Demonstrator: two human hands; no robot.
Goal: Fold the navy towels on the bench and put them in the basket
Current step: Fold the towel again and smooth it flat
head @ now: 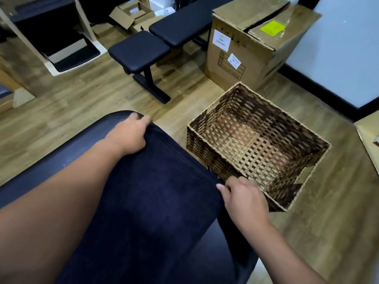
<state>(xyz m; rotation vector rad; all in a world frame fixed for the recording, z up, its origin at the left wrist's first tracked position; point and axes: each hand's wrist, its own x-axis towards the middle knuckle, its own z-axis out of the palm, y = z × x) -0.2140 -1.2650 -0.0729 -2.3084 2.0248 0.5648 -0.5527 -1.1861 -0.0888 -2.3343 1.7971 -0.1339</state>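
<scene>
Left hand (128,134) and right hand (242,198) each pinch a corner of the navy towel (151,193) spread on the worktop (51,160); basket (307,128) sits just beyond the right hand.

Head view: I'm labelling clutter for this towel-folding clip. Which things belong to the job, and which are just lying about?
Part of the job:
navy towel, spread on the bench
bench
wicker basket, nothing in it
left hand and right hand, each at a towel corner

Just lying about:
cardboard box
second bench
small open boxes
</scene>
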